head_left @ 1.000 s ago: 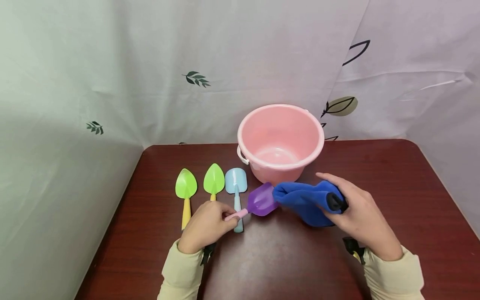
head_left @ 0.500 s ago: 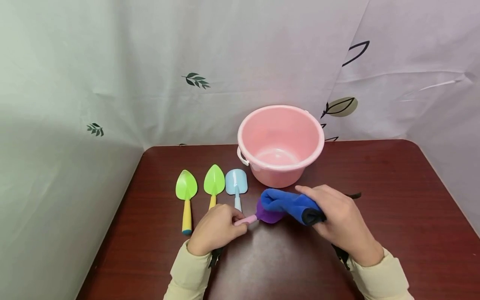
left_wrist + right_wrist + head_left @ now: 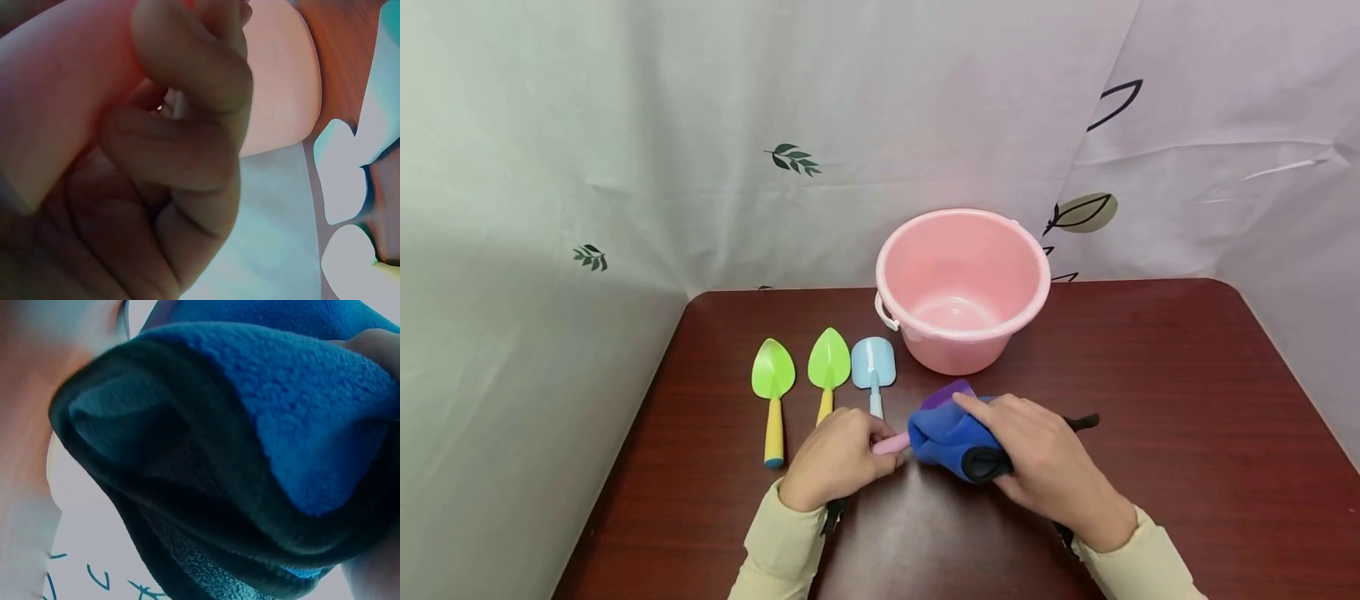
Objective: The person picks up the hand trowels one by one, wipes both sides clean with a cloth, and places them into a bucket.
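Note:
In the head view my left hand (image 3: 835, 457) pinches the pink handle of a small purple shovel (image 3: 947, 392) just above the table. My right hand (image 3: 1048, 458) grips a folded blue cloth (image 3: 951, 442) with black edging and holds it against the shovel. The cloth covers most of the purple blade; only its far edge shows. Close up in the right wrist view, the fuzzy cloth (image 3: 312, 425) hangs in loose folds. Curled fingers (image 3: 181, 144) fill the left wrist view, with the pink handle (image 3: 62, 81) blurred beside them.
A pink bucket (image 3: 962, 333) stands behind the hands, its white handle hanging at the left. Two green trowels (image 3: 772, 371) with yellow handles and a light blue shovel (image 3: 873, 363) lie in a row at left on the brown table (image 3: 1165, 375). Pale patterned curtains (image 3: 865, 100) surround it.
The right hand has moved left and nearer with the cloth, from the blade's tip towards the handle, covering more of the blade. The left hand has shifted slightly right with the shovel.

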A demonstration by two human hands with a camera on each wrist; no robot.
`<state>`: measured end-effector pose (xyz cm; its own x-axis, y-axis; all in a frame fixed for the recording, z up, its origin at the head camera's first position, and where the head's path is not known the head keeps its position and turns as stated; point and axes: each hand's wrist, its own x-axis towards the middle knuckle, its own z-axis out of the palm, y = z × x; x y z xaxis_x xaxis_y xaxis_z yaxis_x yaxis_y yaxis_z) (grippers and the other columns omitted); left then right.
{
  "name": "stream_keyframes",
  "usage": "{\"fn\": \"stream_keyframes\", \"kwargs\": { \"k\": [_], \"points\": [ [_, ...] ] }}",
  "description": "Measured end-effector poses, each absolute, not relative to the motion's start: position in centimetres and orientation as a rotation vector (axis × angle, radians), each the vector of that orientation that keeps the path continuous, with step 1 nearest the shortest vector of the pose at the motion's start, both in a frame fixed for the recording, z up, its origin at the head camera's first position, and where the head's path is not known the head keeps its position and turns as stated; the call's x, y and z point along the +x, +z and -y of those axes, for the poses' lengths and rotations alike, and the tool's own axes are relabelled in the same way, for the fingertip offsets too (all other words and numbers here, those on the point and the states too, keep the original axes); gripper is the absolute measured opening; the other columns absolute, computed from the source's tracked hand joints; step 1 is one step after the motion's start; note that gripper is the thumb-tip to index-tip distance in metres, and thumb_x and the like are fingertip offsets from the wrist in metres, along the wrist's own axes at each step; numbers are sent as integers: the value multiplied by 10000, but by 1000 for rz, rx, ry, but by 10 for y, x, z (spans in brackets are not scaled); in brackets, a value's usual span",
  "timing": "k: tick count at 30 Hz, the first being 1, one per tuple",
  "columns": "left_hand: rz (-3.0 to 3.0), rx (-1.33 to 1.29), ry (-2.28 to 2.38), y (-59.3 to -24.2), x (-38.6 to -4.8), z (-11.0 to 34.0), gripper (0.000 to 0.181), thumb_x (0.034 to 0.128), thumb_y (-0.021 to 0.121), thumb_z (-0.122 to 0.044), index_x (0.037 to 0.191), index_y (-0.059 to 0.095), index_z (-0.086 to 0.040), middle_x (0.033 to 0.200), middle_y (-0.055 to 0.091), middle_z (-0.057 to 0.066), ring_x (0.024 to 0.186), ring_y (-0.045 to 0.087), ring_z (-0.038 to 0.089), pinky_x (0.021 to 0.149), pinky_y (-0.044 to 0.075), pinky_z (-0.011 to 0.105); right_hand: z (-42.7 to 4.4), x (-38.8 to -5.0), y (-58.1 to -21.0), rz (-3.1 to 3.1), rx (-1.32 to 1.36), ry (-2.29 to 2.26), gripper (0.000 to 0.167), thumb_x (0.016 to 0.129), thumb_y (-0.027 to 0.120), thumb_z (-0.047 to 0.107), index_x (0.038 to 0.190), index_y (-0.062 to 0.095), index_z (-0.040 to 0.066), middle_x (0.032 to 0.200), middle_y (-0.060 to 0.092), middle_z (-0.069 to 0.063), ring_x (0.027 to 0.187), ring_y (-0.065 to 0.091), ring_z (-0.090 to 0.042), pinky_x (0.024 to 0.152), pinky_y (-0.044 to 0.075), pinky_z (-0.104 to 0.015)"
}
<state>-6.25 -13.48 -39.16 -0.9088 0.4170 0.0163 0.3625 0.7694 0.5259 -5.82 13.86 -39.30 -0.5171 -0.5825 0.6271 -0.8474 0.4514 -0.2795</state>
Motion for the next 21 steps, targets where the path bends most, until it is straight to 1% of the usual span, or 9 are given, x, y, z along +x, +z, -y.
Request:
{"fn": "stream_keyframes", "kwargs": {
  "k": [1, 2, 3, 5, 8, 10, 14, 17, 21],
  "points": [
    [-2861, 636, 822, -392, -63, 135, 298, 803, 777, -237, 580, 582, -272, 474, 303, -193, 452, 383, 4, 450, 309, 210, -138, -57, -394, 2291, 1200, 793, 800, 702, 771, 51, 1451, 494, -11, 1076, 662, -66, 939, 613, -192, 839, 507, -378],
    [-2862, 638, 826, -392, -63, 135, 306, 810, 775, -240, 576, 580, -273, 473, 300, -190, 449, 382, 5, 448, 305, 211, -137, -56, -395, 2320, 1199, 781, 855, 680, 801, 52, 1466, 471, -16, 1099, 663, -71, 958, 614, -198, 859, 505, -387],
    [-2863, 642, 830, -392, -63, 134, 308, 816, 773, -242, 576, 583, -276, 473, 302, -189, 449, 384, 7, 447, 307, 211, -136, -55, -396, 2349, 1198, 772, 893, 675, 825, 63, 1481, 449, -17, 1127, 663, -76, 984, 615, -203, 884, 501, -394],
    [-2863, 646, 840, -392, -63, 134, 300, 838, 769, -258, 588, 603, -276, 471, 313, -187, 447, 391, 7, 445, 311, 212, -133, -52, -399, 2394, 1202, 756, 917, 675, 850, 80, 1489, 438, -10, 1194, 659, -81, 1064, 619, -222, 945, 486, -417],
    [-2859, 655, 856, -392, -64, 134, 265, 867, 760, -285, 626, 650, -272, 473, 349, -188, 448, 406, 7, 440, 323, 214, -129, -50, -402, 2425, 1225, 742, 856, 656, 864, 79, 1435, 514, 28, 1261, 643, -68, 1157, 600, -240, 997, 470, -441],
    [-2858, 661, 865, -391, -64, 134, 234, 876, 759, -296, 658, 678, -267, 477, 377, -188, 451, 417, 5, 437, 331, 216, -127, -50, -405, 2418, 1253, 734, 768, 647, 844, 62, 1368, 580, 52, 1286, 632, -53, 1206, 581, -251, 1018, 460, -450],
    [-2864, 671, 855, -391, -64, 134, 169, 848, 773, -273, 692, 708, -257, 491, 420, -185, 463, 431, 1, 441, 347, 217, -124, -52, -408, 2371, 1323, 706, 673, 621, 790, 25, 1278, 653, 72, 1320, 626, -55, 1242, 561, -261, 1045, 428, -468],
    [-2870, 680, 844, -390, -64, 135, 109, 815, 784, -247, 720, 729, -249, 521, 466, -190, 486, 447, -4, 458, 373, 215, -123, -52, -409, 2370, 1363, 675, 677, 616, 785, 25, 1279, 666, 80, 1341, 629, -58, 1272, 553, -249, 1083, 371, -490],
    [-2876, 700, 833, -389, -64, 135, 81, 804, 786, -240, 739, 739, -249, 558, 504, -197, 517, 466, -5, 486, 400, 214, -123, -52, -411, 2422, 1379, 601, 689, 621, 816, 49, 1294, 672, 99, 1363, 625, -51, 1315, 532, -225, 1118, 328, -504]
  ]
}}
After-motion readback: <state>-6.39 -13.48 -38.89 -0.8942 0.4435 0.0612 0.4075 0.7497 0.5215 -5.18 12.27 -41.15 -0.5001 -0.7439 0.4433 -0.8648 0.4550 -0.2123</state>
